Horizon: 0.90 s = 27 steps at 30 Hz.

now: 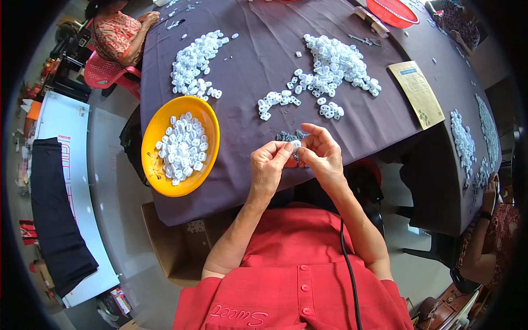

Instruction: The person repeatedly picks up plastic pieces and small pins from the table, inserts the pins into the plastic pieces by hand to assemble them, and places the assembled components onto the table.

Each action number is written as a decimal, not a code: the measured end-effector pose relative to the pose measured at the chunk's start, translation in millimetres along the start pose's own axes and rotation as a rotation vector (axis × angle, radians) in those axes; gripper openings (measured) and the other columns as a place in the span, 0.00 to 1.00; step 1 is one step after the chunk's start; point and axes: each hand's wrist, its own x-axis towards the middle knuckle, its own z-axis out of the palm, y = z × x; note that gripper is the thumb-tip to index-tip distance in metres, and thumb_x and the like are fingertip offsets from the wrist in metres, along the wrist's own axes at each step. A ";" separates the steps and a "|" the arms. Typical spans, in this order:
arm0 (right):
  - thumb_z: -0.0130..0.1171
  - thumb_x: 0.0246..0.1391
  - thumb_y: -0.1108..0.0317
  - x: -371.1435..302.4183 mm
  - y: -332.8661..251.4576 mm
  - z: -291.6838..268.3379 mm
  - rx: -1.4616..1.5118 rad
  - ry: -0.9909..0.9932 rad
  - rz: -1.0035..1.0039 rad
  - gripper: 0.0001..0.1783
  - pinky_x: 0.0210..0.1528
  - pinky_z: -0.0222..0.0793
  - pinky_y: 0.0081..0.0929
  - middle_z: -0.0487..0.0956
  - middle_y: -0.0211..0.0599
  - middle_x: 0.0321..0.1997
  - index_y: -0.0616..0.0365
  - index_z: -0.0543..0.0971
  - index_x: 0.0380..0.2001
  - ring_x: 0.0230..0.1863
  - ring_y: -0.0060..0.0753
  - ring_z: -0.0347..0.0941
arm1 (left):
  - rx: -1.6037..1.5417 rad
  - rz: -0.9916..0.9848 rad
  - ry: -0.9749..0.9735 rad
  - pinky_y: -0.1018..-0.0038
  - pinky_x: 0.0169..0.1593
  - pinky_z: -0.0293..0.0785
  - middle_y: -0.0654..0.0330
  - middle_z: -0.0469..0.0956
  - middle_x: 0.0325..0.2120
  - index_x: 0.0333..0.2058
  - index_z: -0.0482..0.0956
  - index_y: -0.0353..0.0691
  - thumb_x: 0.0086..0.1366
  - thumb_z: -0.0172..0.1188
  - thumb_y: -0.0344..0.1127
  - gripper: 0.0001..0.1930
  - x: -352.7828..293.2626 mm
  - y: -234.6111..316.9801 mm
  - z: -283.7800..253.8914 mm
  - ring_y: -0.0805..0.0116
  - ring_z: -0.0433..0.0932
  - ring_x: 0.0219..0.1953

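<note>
Head view: from where I watch, the yellow bowl [151, 135] is my marker, and the small white piece [296, 144] is to the right of it, level with its middle and well apart from it. The piece is up in the fingers, in front of the person's chest. The left hand [268, 168] is the one nearer to the bowl, and its thumb and finger pinch the side of the piece that faces the bowl. The right hand [325, 159] comes in at the side away from the bowl. Its thumb and finger are close together right at the piece, but I can't tell if they pinch it too or hold some tiny bit. So the piece sits between the two hands, and neither has far to reach. Fingers hide its ends, so I can't be sure which way its long side points. Right of the bowl, just beyond the piece, I see grey-blue bits [286, 136] on the surface [242, 121]. More white pieces [184, 148] lie in the bowl.
</note>
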 end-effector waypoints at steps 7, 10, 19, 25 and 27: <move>0.55 0.50 0.78 -5.2 6.4 1.5 0.073 -0.090 0.018 0.19 0.33 0.67 0.14 0.73 0.28 0.32 0.64 0.68 0.46 0.31 0.16 0.70 | 0.011 -0.082 0.048 0.83 0.27 0.72 0.63 0.74 0.19 0.28 0.76 0.33 0.59 0.55 0.31 0.06 1.3 0.5 -3.8 0.78 0.73 0.19; 0.56 0.50 0.77 -6.3 8.9 1.2 0.055 -0.124 0.005 0.19 0.35 0.68 0.13 0.74 0.28 0.33 0.63 0.68 0.47 0.33 0.15 0.70 | -0.013 -0.086 0.051 0.83 0.26 0.72 0.63 0.75 0.19 0.27 0.76 0.34 0.58 0.55 0.31 0.06 1.6 0.1 -4.2 0.78 0.73 0.19; 0.56 0.50 0.77 -4.6 2.8 0.6 -0.191 -0.092 -0.038 0.15 0.31 0.67 0.12 0.74 0.25 0.29 0.63 0.72 0.43 0.30 0.13 0.69 | -0.023 -0.064 0.054 0.84 0.24 0.68 0.63 0.74 0.18 0.25 0.76 0.34 0.58 0.55 0.30 0.06 2.0 -3.6 -3.2 0.79 0.71 0.18; 0.56 0.49 0.78 -4.3 6.1 3.2 -0.255 -0.062 -0.084 0.14 0.31 0.67 0.12 0.75 0.26 0.29 0.63 0.73 0.41 0.29 0.13 0.69 | -0.013 -0.047 0.083 0.83 0.21 0.63 0.67 0.69 0.13 0.24 0.76 0.34 0.57 0.55 0.30 0.06 0.9 -6.2 -1.9 0.81 0.64 0.15; 0.56 0.49 0.79 -3.8 8.6 2.7 -0.309 -0.055 -0.110 0.13 0.31 0.68 0.13 0.75 0.27 0.29 0.64 0.73 0.41 0.29 0.14 0.70 | -0.017 -0.041 0.100 0.83 0.21 0.63 0.67 0.68 0.13 0.24 0.76 0.34 0.57 0.55 0.29 0.06 0.3 -8.2 -1.3 0.81 0.63 0.14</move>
